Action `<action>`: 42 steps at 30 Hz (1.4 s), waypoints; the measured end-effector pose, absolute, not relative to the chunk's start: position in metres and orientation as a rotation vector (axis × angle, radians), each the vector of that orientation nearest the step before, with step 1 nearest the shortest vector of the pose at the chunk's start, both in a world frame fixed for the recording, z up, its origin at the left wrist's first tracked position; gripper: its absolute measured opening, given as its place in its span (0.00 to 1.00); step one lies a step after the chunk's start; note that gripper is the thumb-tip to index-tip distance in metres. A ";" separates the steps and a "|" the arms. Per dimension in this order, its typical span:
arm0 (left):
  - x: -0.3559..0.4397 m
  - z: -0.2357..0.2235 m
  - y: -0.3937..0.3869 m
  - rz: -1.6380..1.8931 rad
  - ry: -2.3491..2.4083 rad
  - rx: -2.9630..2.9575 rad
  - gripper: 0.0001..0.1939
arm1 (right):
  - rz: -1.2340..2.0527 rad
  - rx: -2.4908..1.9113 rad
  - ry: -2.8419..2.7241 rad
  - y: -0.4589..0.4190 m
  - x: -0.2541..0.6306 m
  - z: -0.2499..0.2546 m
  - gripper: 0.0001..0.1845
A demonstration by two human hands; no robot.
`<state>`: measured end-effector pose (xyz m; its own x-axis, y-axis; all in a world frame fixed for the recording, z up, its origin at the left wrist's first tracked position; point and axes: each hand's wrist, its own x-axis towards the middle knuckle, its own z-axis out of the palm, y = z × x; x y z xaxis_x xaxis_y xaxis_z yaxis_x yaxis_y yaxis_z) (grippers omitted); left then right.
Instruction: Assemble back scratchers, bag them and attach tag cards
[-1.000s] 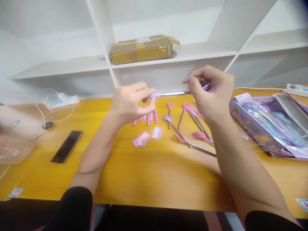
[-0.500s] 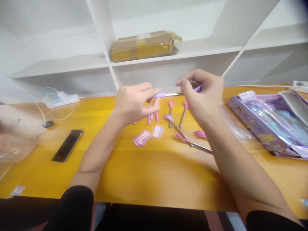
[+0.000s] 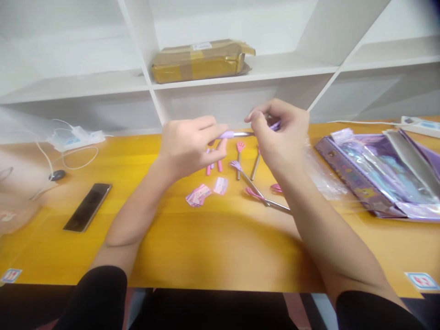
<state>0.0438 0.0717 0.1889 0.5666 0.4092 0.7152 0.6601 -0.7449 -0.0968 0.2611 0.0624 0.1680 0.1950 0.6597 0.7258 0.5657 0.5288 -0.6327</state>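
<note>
Both hands hold one small telescopic back scratcher (image 3: 240,134) level above the yellow table (image 3: 213,247). My left hand (image 3: 189,146) pinches its lilac handle end. My right hand (image 3: 278,137) is closed round the other end, where a bit of lilac head shows; only a short stretch of metal rod is visible between the hands. Below them lie several more scratchers (image 3: 252,185) with pink and lilac hand-shaped heads and metal rods, several loose pink and lilac handle sleeves (image 3: 213,166), and small pink labels (image 3: 202,192).
A black phone (image 3: 87,207) lies at the left, with a white power strip and cables (image 3: 74,140) behind it. Purple packaged boxes in clear wrap (image 3: 381,174) fill the right side. A taped brown parcel (image 3: 201,59) rests on the white shelf.
My hands have come closer together, so the rod between them has become much shorter. The view has shifted slightly to the right and down.
</note>
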 end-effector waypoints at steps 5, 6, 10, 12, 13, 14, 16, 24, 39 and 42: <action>0.040 0.199 0.048 -0.910 -0.911 -2.442 0.12 | 0.221 -1.092 -1.511 0.074 0.259 0.159 0.10; 0.037 0.201 0.045 -0.893 -0.911 -2.439 0.13 | 0.278 -1.079 -1.543 0.076 0.261 0.158 0.11; 0.020 0.211 0.048 -0.845 -0.918 -2.455 0.12 | 0.452 -0.997 -1.713 0.073 0.274 0.160 0.16; 0.009 0.217 0.054 -0.820 -0.959 -2.509 0.11 | 0.340 -0.977 -1.876 0.069 0.282 0.164 0.23; 0.004 0.221 0.058 -0.813 -0.985 -2.537 0.12 | 0.217 -0.974 -1.962 0.067 0.286 0.166 0.25; -0.001 0.223 0.061 -0.815 -1.003 -2.565 0.13 | 0.075 -0.971 -2.033 0.065 0.288 0.168 0.24; -0.009 0.227 0.065 -0.828 -1.003 -2.623 0.15 | -0.172 -0.941 -2.112 0.064 0.290 0.171 0.14; 0.000 0.213 0.073 -0.691 -0.920 -2.761 0.16 | -0.383 -1.039 -2.219 0.056 0.280 0.168 0.15; 0.028 0.202 0.079 -0.755 -0.939 -2.555 0.17 | -0.626 -1.071 -2.261 0.051 0.286 0.177 0.20; -0.005 0.217 0.095 -0.678 -1.078 -2.411 0.16 | -0.740 -1.185 -2.103 0.065 0.320 0.186 0.24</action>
